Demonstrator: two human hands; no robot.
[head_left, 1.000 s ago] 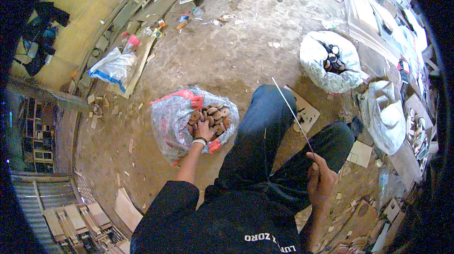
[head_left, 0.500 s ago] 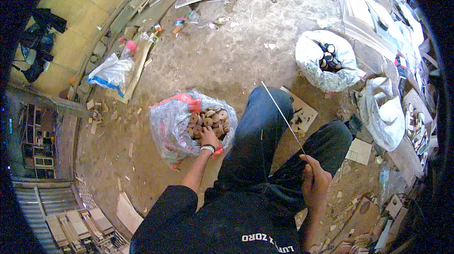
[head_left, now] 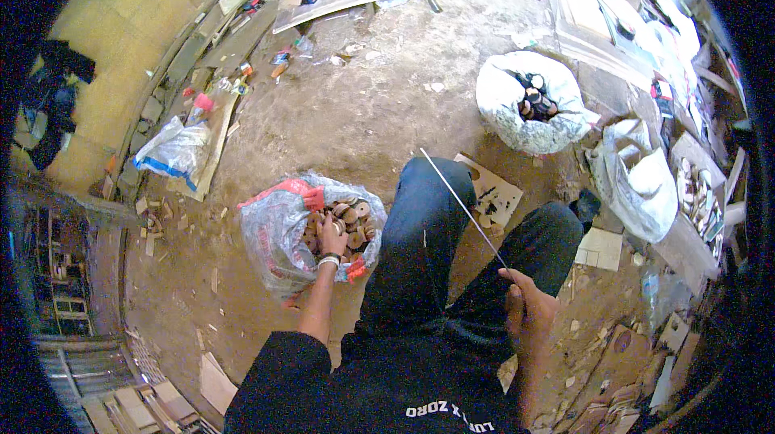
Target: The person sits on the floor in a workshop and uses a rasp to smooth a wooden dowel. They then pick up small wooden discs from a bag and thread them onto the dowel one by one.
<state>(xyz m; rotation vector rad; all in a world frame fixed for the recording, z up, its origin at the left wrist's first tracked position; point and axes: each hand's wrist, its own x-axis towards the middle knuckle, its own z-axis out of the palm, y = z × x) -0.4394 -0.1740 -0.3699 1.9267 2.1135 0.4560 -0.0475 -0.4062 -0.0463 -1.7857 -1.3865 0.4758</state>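
Note:
My left hand (head_left: 332, 239) reaches into a grey and red plastic sack (head_left: 274, 220) full of round wooden discs (head_left: 350, 214) with centre holes. Its fingers curl round a disc at the top of the pile; the fingertips are partly hidden. A white band circles that wrist. In my right hand (head_left: 529, 301), closed above my right thigh, is one end of a long thin rod (head_left: 464, 209). The rod slants up and to the left, past my left knee, its far tip free with nothing threaded on it.
A white sack (head_left: 529, 131) holding dark round pieces stands ahead to the right. Beside it slumps another white sack (head_left: 646, 196), near a pile of light offcuts (head_left: 701, 200). A stained flat board (head_left: 492, 196) lies beyond my knees. Wood scraps litter the dirt floor.
The whole view has shifted, so most things sit slightly further left. My left hand's fingers have curled in among the discs. My right hand keeps hold of the rod.

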